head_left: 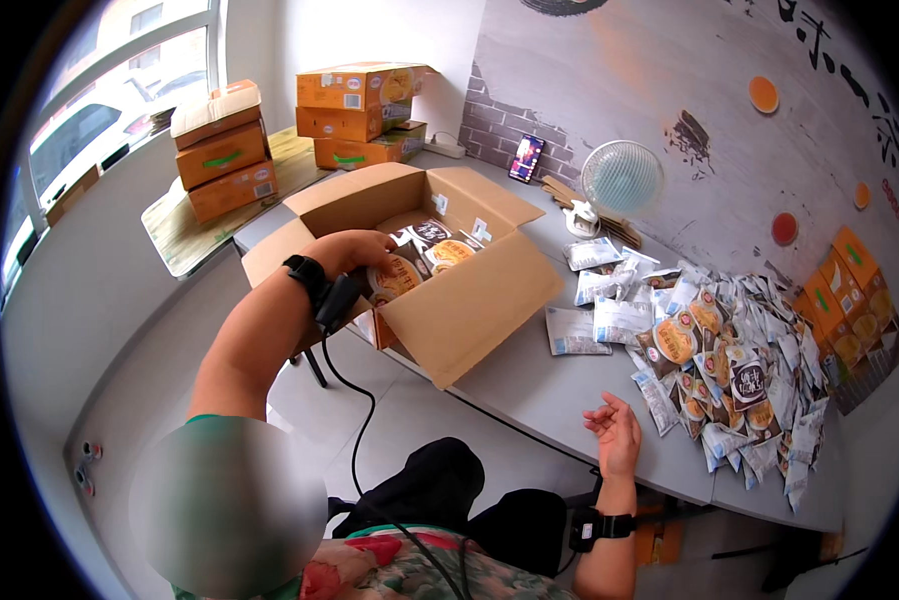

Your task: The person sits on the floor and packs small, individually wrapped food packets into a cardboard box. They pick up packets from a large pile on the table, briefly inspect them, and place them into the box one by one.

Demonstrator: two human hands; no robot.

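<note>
My left hand (363, 251) reaches over the near left side of an open cardboard box (487, 304). Its fingers are against a brown and orange snack packet (394, 279) inside; whether they grip it is partly hidden. More printed packets, one with an orange disc design (449, 253), lie in the box. At the table's near edge, my right hand (614, 431) is empty, palm up, its fingers loosely curled and apart. To its right spreads a large heap of sealed packets (749, 375), some showing white backs and others brown fronts.
A white clip fan (622, 180) and a propped phone (526, 158) stand along the wall on the grey table (517, 390). Orange cartons are stacked at the back (337, 90) and on the left (220, 165). A black cable (363, 420) hangs from my left wrist.
</note>
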